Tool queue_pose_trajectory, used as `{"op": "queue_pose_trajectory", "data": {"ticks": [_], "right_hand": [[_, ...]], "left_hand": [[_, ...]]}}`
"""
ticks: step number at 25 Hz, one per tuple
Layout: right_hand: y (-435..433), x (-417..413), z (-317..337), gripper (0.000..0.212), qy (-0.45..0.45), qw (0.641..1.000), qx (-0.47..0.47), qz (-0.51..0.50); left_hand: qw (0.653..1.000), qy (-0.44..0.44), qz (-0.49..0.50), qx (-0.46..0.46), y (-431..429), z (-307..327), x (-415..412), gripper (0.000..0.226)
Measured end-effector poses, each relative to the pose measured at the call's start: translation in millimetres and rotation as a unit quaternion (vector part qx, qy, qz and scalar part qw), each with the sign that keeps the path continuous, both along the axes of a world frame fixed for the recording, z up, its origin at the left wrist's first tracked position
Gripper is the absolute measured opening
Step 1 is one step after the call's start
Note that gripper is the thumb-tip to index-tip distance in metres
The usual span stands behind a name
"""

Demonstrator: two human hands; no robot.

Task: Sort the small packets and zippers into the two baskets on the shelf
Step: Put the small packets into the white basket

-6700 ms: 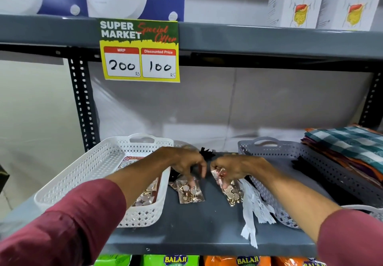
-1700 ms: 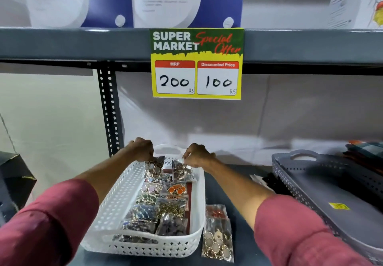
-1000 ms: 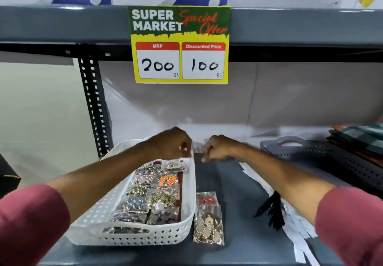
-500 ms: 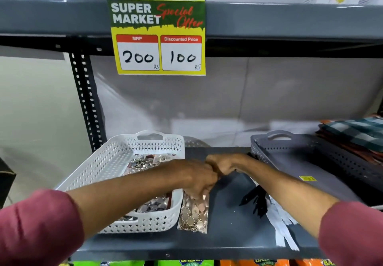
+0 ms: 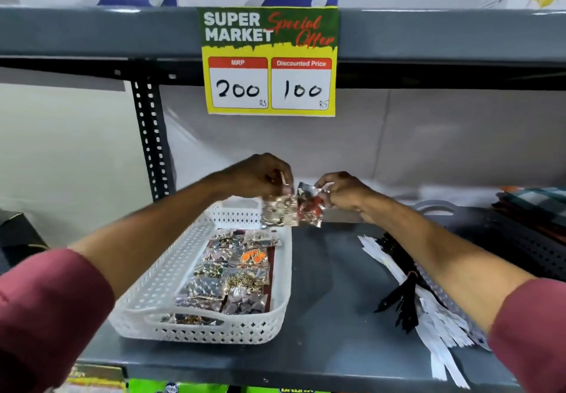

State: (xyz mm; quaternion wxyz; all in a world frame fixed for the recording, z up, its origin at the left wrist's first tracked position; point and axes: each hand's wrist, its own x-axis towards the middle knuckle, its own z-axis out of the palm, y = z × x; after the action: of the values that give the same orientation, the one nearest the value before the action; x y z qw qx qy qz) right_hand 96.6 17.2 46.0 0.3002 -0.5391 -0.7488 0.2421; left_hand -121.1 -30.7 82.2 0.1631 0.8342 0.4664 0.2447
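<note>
A white perforated basket (image 5: 159,294) on the grey shelf holds several small clear packets of buttons (image 5: 232,276). My left hand (image 5: 260,175) pinches a packet of gold buttons (image 5: 278,210) above the basket's far right corner. My right hand (image 5: 340,192) pinches a packet of red buttons (image 5: 309,212) right beside it; the two packets touch. White zippers (image 5: 435,325) and black zippers (image 5: 404,303) lie loose on the shelf under my right forearm. The grey basket (image 5: 441,209) stands at the right, mostly hidden by that arm.
A yellow price sign (image 5: 269,61) hangs from the upper shelf edge. A perforated black upright (image 5: 151,138) stands behind the white basket. Folded checked cloth (image 5: 536,199) lies at the far right. Bare shelf surface (image 5: 330,294) lies between basket and zippers.
Both hands have lifted from the shelf, each holding a packet, and now hang above the white basket's far right corner. The packets that lay beside the basket are gone from the shelf.
</note>
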Motion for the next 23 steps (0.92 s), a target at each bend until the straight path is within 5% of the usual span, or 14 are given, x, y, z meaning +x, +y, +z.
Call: {"op": "queue_pose_trajectory", "data": {"ticks": [5,9,12,18,23], "right_hand": [[1,-59,-6,0.024,-0.043,0.997,-0.033,0.062],[-10,-101,-26,0.03,-0.236,0.966,-0.01,0.109],[-15,-117,-44,0.033,-0.306,0.943,0.006,0.128],[-22,-102,-60,0.042,-0.25,0.953,0.074,0.156],[-19,-45,-32,0.016,-0.16,0.971,0.14,0.112]], "left_hand": [[0.98,0.107,0.144,-0.089,20,-24,-72,0.035],[0.948,0.224,0.174,-0.147,16,-55,-85,0.025],[0.931,0.291,0.199,-0.091,16,-68,-88,0.011],[0.91,0.353,0.216,-0.006,11,-84,-85,0.035],[0.963,0.198,0.173,0.051,14,-66,-29,0.022]]}}
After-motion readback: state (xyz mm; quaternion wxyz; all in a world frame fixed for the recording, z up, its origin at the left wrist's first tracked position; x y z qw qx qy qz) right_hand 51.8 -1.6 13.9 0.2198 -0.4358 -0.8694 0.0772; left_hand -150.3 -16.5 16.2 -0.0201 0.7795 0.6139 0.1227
